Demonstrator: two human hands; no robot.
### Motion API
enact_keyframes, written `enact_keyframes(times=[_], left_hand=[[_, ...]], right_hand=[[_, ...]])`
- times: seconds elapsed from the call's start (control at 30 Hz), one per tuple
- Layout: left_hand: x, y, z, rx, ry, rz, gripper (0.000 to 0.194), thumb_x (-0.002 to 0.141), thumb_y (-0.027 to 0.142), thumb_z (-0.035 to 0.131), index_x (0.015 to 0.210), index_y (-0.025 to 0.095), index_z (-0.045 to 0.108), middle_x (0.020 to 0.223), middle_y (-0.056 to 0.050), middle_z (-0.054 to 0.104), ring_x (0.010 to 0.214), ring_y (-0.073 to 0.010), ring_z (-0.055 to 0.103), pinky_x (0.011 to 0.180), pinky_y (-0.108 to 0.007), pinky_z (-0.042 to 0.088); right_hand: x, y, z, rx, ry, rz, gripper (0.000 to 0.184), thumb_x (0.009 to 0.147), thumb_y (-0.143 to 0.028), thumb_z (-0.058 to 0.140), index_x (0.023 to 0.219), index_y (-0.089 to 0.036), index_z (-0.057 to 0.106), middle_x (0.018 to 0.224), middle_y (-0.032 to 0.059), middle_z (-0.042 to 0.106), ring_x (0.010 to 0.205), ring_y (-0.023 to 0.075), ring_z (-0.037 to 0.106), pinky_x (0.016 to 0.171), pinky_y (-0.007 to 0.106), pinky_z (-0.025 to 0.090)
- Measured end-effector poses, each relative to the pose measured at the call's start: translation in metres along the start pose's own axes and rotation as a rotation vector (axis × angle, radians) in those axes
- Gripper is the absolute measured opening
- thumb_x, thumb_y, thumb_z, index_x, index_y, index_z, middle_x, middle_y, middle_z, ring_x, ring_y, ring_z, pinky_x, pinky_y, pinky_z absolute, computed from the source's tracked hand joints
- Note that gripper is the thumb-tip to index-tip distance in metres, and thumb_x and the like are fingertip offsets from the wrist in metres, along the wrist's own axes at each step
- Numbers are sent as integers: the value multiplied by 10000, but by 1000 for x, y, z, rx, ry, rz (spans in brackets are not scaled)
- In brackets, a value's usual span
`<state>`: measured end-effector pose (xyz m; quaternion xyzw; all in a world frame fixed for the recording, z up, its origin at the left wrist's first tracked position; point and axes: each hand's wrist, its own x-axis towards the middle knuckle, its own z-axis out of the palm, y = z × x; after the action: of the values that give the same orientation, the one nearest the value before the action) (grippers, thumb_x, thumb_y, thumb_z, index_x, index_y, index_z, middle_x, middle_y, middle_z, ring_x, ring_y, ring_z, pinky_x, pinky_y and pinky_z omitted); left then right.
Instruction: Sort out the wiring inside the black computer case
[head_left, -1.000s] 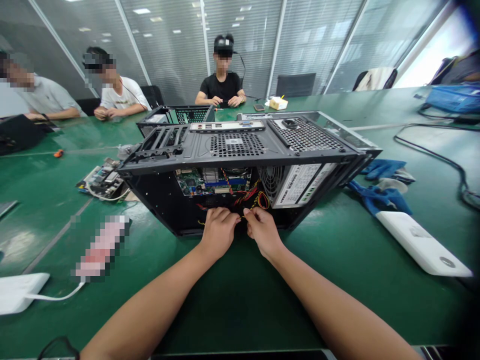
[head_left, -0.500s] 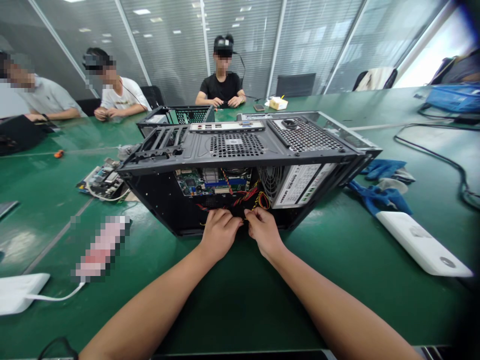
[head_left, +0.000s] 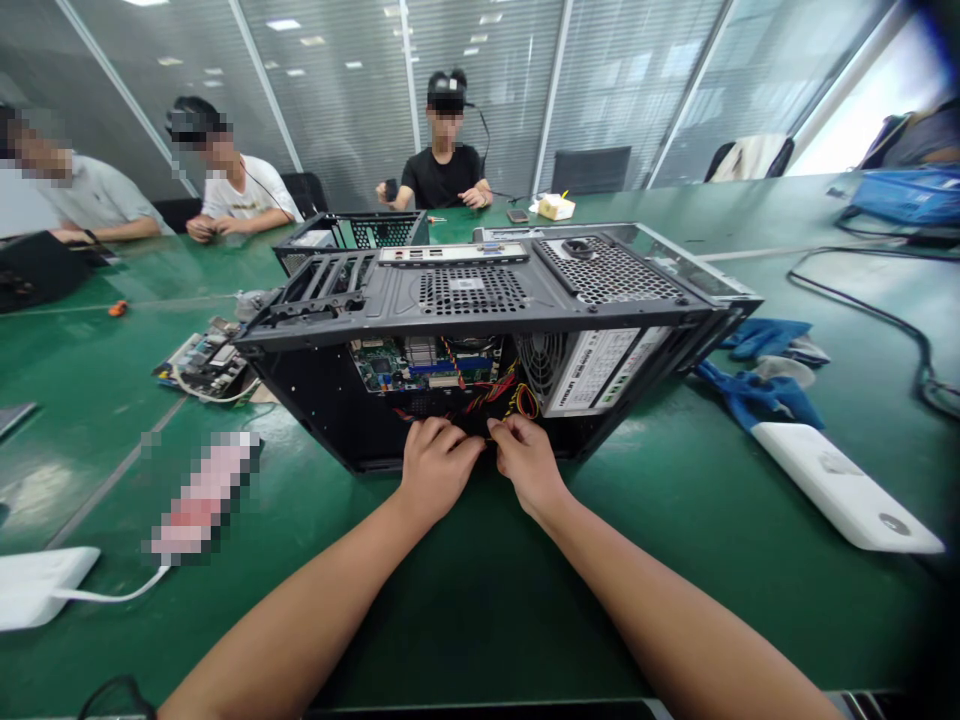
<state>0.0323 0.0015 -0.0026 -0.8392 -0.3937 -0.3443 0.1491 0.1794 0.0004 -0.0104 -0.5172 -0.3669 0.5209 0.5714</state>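
Note:
A black computer case (head_left: pixel 330 400) stands in front of me with its open side facing me. Inside it are a motherboard (head_left: pixel 427 365) and a power supply (head_left: pixel 600 372) with a fan grille. Red, yellow and black power cables (head_left: pixel 526 400) hang in a bundle from the supply. My left hand (head_left: pixel 439 468) is closed at the lower edge of the opening, fingertips pinched. My right hand (head_left: pixel 527 462) is closed just right of it, thumb and forefinger pinching a thin yellow-and-black cable. That cable runs between both sets of fingertips; its end is hidden.
Left of the case lie a loose circuit board (head_left: pixel 206 360), a pixelated phone (head_left: pixel 206 495) and a white power bank (head_left: pixel 45 588). Blue gloves (head_left: pixel 772 395) and another white power bank (head_left: pixel 847 490) are on the right. Behind stands a second case (head_left: pixel 382 230); people sit across the table.
My hands stay nearly in place at the cable, with only a slight shift of the left fingers. Across the table, a person's hand has lifted a dark object.

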Motion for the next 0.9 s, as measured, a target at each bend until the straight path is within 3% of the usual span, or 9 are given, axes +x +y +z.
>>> enact_keyframes(times=[0.13, 0.27, 0.43, 0.63, 0.9], left_hand=[[-1, -2, 3, 5, -2, -27, 163, 942, 305, 601, 909, 213, 732, 693, -35, 666, 832, -220, 563, 744, -355, 346], [-1, -3, 4, -5, -16, -64, 200, 923, 318, 631, 763, 227, 709, 683, -19, 678, 834, -218, 564, 758, -366, 346], [-1, -2, 3, 7, -7, -92, 163, 901, 321, 660, 771, 245, 723, 835, -26, 733, 897, -238, 534, 763, -377, 345], [0, -1, 3, 5, -93, -83, 167, 918, 307, 639, 788, 222, 701, 782, -36, 716, 906, -243, 549, 769, -391, 346], [3, 0, 0, 13, -101, -59, 178, 947, 287, 598, 823, 204, 694, 799, -39, 727, 908, -240, 578, 762, -389, 345]], right_hand=[[0, 1, 0, 12, -2, 6, 408, 755, -460, 701, 621, -233, 390, 419, -110, 327, 364, 60, 277, 369, 216, 194], [-1, 0, 1, 13, -4, 9, 410, 753, -463, 707, 628, -235, 390, 414, -111, 329, 360, 62, 275, 366, 218, 190], [-1, -1, 1, 0, 0, 3, 421, 747, -481, 711, 623, -234, 394, 414, -104, 339, 362, 65, 287, 370, 223, 193], [-1, -1, 1, 5, -15, 4, 436, 739, -500, 715, 623, -239, 385, 413, -109, 321, 358, 65, 272, 367, 226, 190], [0, 2, 0, 1, -27, 0, 425, 768, -510, 695, 641, -236, 396, 425, -110, 329, 365, 65, 279, 369, 223, 202]])
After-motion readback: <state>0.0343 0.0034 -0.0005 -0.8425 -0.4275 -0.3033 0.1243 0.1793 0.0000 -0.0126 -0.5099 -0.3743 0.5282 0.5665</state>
